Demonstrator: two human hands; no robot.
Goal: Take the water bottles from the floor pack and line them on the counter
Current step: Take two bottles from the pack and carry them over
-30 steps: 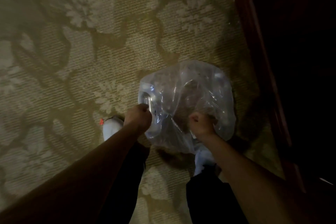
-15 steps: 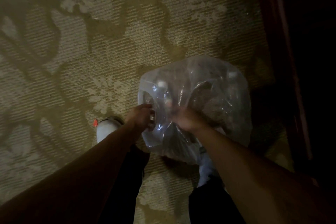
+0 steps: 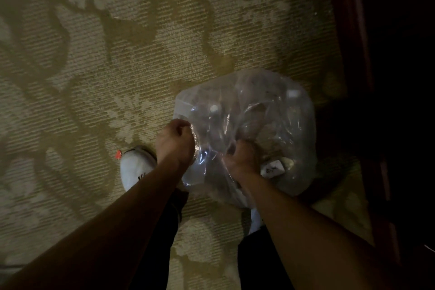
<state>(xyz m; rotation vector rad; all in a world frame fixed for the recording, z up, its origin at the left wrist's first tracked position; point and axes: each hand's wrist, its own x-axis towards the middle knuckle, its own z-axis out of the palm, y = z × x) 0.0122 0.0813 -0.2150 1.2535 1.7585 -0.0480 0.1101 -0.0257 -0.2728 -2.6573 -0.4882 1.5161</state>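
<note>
**Both hands on the plastic pack**

Right of centre in the frame, the clear plastic pack [image 3: 244,129] of water bottles sits on the patterned carpet [image 3: 117,54]. The left hand [image 3: 175,142] and right hand [image 3: 240,158] each clench its wrapping, fingers curled. A white shoe [image 3: 136,167] shows lower left of the pack.

— What covers the floor? A carpet [image 3: 117,59] of olive-gold, ribbed with fine pale stripes and strewn with cream flowers and darker curling stems.

— And the pack [image 3: 254,125]? Clear, glossy plastic film catching bluish-white glints, white bottle caps [image 3: 214,108] showing through, a white label [image 3: 273,168] with dark print.

— The footwear? A white shoe [image 3: 135,167] with an orange-red tab; black trousers [image 3: 162,231]; dark reddish wood [image 3: 353,30] at right.
</note>
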